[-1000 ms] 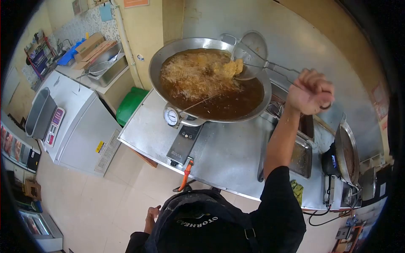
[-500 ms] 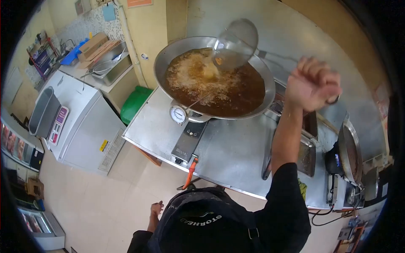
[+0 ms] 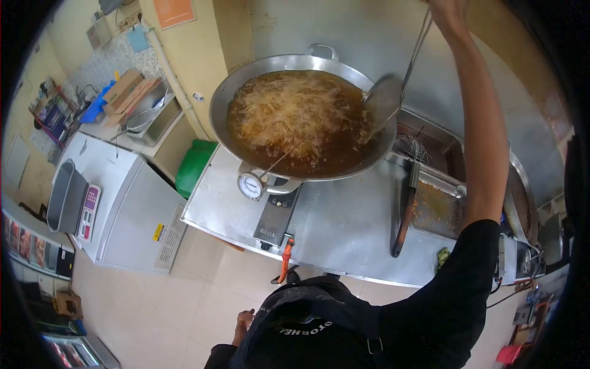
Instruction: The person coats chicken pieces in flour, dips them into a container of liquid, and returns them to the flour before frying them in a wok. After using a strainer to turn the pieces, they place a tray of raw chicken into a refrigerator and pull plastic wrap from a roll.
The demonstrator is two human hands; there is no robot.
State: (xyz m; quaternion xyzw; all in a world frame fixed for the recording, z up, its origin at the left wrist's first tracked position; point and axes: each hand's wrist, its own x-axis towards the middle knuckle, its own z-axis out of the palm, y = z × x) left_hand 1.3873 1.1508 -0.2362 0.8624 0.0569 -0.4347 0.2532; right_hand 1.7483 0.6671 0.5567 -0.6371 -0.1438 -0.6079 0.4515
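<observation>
At the top right, my right hand [image 3: 448, 11] is closed around the long handle of a round mesh skimmer [image 3: 386, 98]. The skimmer's mesh is tilted at the right rim of a large metal wok [image 3: 221, 132], its lower edge at the oil. Brown oil [image 3: 289, 117] bubbles and foams in the wok. A dial thermometer [image 3: 250, 186] is fixed at the wok's front rim, its probe reaching into the oil. My left hand [image 3: 244, 320] hangs low beside my body, fingers loosely bent, with nothing visible in it.
A whisk [image 3: 413, 166] and a dark-handled utensil [image 3: 404, 224] lie right of the wok, by metal trays [image 3: 437, 206]. Another wok [image 3: 521, 197] stands farther right. An orange-handled valve [image 3: 286, 255] is at the table's front edge. A scale [image 3: 89, 212] sits on the white freezer at left.
My right hand has moved up and right, and the skimmer has swung from above the wok's back down to its right rim. Foam covers more of the oil. The view has shifted slightly.
</observation>
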